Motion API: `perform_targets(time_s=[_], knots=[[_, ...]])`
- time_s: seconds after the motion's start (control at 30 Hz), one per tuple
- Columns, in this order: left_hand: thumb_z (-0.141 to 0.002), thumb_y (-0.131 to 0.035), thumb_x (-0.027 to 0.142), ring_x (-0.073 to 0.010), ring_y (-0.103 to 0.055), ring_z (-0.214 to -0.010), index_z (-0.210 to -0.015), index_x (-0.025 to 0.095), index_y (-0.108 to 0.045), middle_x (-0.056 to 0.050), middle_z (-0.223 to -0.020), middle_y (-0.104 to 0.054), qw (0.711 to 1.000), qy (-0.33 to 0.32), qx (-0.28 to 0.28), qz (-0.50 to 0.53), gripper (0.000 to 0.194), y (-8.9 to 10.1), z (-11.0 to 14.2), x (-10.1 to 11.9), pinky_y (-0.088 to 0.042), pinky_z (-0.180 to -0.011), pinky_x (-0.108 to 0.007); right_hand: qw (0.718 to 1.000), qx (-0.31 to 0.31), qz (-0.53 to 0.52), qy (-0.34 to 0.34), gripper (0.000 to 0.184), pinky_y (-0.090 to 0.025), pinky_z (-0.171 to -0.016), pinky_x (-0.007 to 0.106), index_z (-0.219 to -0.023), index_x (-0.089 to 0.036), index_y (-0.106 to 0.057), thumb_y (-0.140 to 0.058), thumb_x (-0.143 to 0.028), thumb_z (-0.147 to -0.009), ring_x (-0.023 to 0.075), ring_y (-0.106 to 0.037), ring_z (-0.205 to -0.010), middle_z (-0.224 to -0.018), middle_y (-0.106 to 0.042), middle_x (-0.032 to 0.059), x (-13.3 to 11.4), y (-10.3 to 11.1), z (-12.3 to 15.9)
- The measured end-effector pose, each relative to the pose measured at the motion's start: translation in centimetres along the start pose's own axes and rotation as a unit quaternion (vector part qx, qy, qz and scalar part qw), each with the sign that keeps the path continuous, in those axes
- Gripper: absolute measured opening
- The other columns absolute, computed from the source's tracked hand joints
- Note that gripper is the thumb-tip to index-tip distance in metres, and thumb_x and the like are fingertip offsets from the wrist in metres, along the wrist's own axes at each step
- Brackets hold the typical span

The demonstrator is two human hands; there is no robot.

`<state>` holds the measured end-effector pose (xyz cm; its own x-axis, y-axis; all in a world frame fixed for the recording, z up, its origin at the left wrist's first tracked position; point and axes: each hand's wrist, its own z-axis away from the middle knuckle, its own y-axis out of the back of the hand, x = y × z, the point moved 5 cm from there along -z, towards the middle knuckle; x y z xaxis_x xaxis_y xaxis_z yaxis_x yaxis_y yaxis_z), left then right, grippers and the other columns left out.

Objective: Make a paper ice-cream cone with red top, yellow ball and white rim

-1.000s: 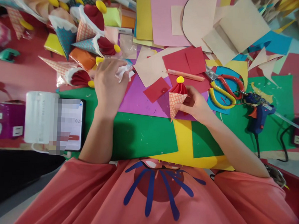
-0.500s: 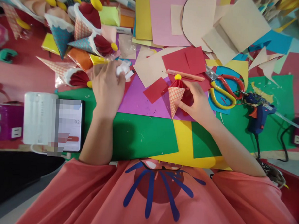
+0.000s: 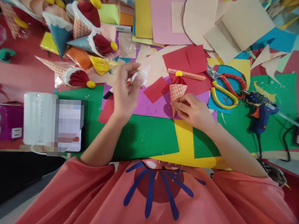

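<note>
My left hand (image 3: 126,94) is raised above the purple sheet (image 3: 149,107). Its thumb and fingers pinch a small white bundle (image 3: 142,76) that looks wrapped in clear plastic; what is inside I cannot make out. On the right, my right hand (image 3: 194,110) grips the lower part of a small paper cone (image 3: 177,91) with an orange-and-white check pattern. The cone stands point down, with folded red paper in its mouth and a yellow piece at the top. Just behind it lies a peach-coloured marker (image 3: 187,75).
Scissors (image 3: 227,85) with red and yellow handles and a blue glue gun (image 3: 260,118) lie to the right. Several finished cones (image 3: 57,32) crowd the back left. A phone (image 3: 69,125) rests beside a white box (image 3: 37,118). Paper sheets (image 3: 168,17) are piled at the back.
My left hand has lifted and moved right from beside the yellow packet, carrying the white bundle. My right hand has shifted its fingers lower on the cone.
</note>
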<state>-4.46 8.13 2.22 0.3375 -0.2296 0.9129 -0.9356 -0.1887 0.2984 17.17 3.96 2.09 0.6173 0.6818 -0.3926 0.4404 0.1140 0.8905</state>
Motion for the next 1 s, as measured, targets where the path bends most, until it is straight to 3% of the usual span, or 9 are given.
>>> perform_targets(time_s=[0.17,0.33,0.4,0.5,0.57,0.67,0.77,0.87,1.0], knots=[[-0.089,-0.058,0.053,-0.0189,-0.063,-0.102,-0.108,0.029,-0.058,-0.004,-0.104,-0.064,1.000,-0.013,-0.010,-0.015,0.030,-1.2,0.9,-0.3,-0.053,-0.083,-0.032,0.999,0.021,0.005,-0.028,0.031,-0.057,-0.080,0.043,-0.122,-0.020,-0.062,-0.046,-0.022,-0.096,0.0238,-0.061,-0.094,-0.101,-0.062,0.0112,0.8,-0.4,-0.9],[-0.088,-0.062,0.041,-0.0177,-0.064,-0.098,-0.106,0.025,-0.058,-0.004,-0.104,-0.065,0.993,-0.066,-0.090,-0.040,0.025,-2.6,2.1,0.6,-0.054,-0.078,-0.029,0.989,0.060,-0.095,-0.098,0.028,-0.055,-0.088,0.046,-0.120,-0.022,-0.059,-0.048,-0.027,-0.096,0.0254,-0.062,-0.101,-0.106,-0.063,0.0107,0.7,0.5,-0.7],[-0.087,-0.064,0.038,-0.0189,-0.063,-0.098,-0.104,0.024,-0.060,-0.005,-0.103,-0.067,0.983,-0.109,-0.130,-0.064,0.022,-3.1,2.6,1.3,-0.053,-0.085,-0.033,0.962,0.085,-0.199,-0.164,0.027,-0.057,-0.082,0.041,-0.119,-0.024,-0.054,-0.052,-0.038,-0.095,0.0219,-0.064,-0.094,-0.104,-0.064,0.0080,0.6,0.8,-0.2],[-0.084,-0.067,0.037,-0.0215,-0.064,-0.098,-0.101,0.024,-0.063,-0.006,-0.100,-0.070,0.967,-0.170,-0.173,-0.074,0.022,-3.7,3.2,1.9,-0.051,-0.090,-0.038,0.890,0.086,-0.371,-0.252,0.046,-0.056,-0.066,0.030,-0.119,-0.028,-0.044,-0.062,-0.055,-0.086,0.0152,-0.063,-0.077,-0.098,-0.063,0.0025,0.3,0.1,0.4],[-0.084,-0.067,0.036,-0.0215,-0.066,-0.096,-0.099,0.024,-0.063,-0.005,-0.099,-0.070,0.958,-0.201,-0.191,-0.077,0.019,-4.0,3.5,2.2,-0.051,-0.089,-0.038,0.845,0.069,-0.451,-0.278,0.057,-0.055,-0.063,0.029,-0.118,-0.030,-0.041,-0.066,-0.063,-0.079,0.0135,-0.062,-0.073,-0.099,-0.061,0.0011,0.0,-0.5,0.4],[-0.084,-0.067,0.037,-0.0213,-0.066,-0.096,-0.101,0.024,-0.061,-0.005,-0.101,-0.070,0.948,-0.248,-0.181,-0.084,0.022,-4.1,3.6,2.6,-0.052,-0.087,-0.037,0.810,0.057,-0.507,-0.287,0.057,-0.056,-0.065,0.029,-0.115,-0.030,-0.042,-0.068,-0.062,-0.077,0.0132,-0.062,-0.074,-0.097,-0.060,0.0001,-0.3,-1.2,0.2],[-0.085,-0.067,0.044,-0.0225,-0.065,-0.106,-0.110,0.023,-0.057,-0.009,-0.112,-0.069,0.949,-0.238,-0.175,-0.108,0.034,-4.0,3.5,2.7,-0.054,-0.090,-0.038,0.801,0.069,-0.533,-0.263,0.048,-0.056,-0.067,0.026,-0.112,-0.028,-0.046,-0.071,-0.054,-0.080,0.0119,-0.062,-0.077,-0.094,-0.060,-0.0012,-0.3,-1.4,0.1],[-0.089,-0.060,0.046,-0.0206,-0.066,-0.106,-0.116,0.019,-0.057,-0.010,-0.113,-0.070,0.948,-0.196,-0.219,-0.126,0.038,-4.2,3.5,2.4,-0.056,-0.087,-0.034,0.789,0.069,-0.561,-0.240,0.042,-0.056,-0.069,0.024,-0.111,-0.028,-0.048,-0.070,-0.050,-0.082,0.0112,-0.063,-0.080,-0.095,-0.061,-0.0013,-0.2,-1.4,0.1],[-0.088,-0.064,0.043,-0.0187,-0.068,-0.101,-0.114,0.017,-0.059,-0.009,-0.107,-0.072,0.944,-0.225,-0.218,-0.101,0.037,-4.0,3.5,2.6,-0.056,-0.085,-0.031,0.788,0.079,-0.563,-0.236,0.035,-0.055,-0.071,0.023,-0.106,-0.026,-0.053,-0.065,-0.051,-0.086,0.0099,-0.064,-0.078,-0.090,-0.063,-0.0019,0.3,-1.1,0.0]])
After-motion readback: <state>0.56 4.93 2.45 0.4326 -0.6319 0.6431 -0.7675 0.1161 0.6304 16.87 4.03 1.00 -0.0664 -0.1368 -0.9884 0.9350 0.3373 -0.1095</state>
